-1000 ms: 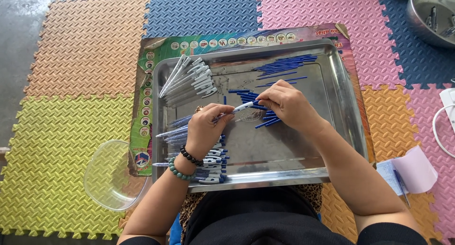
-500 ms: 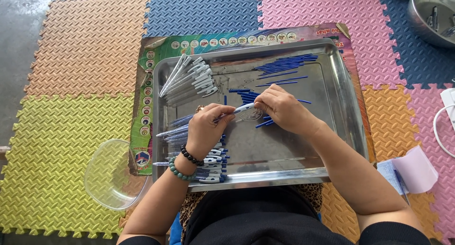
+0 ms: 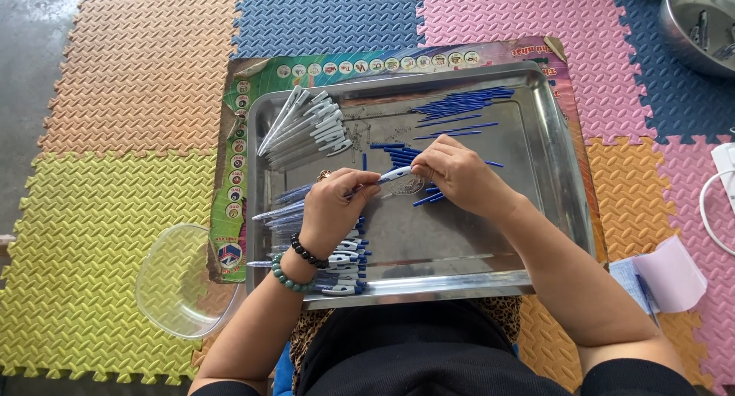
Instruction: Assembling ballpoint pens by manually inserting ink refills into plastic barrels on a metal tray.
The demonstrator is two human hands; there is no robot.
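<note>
A slim white-and-blue pen (image 3: 383, 178) spans both hands above the steel tray (image 3: 551, 174). The left hand (image 3: 333, 208) pinches its barrel, the right hand (image 3: 459, 174) its tip. Fingers hide its ends.

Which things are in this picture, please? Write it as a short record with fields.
Surface: metal tray on coloured foam floor mats
Left hand: holds a pen, bead bracelets on the wrist
Right hand: fingertips at the same pen's white end
In tray, far left: white pen parts
In tray, far right: thin blue refills
In tray, near edge: finished pens
Beside tray: clear plastic bowl
</note>
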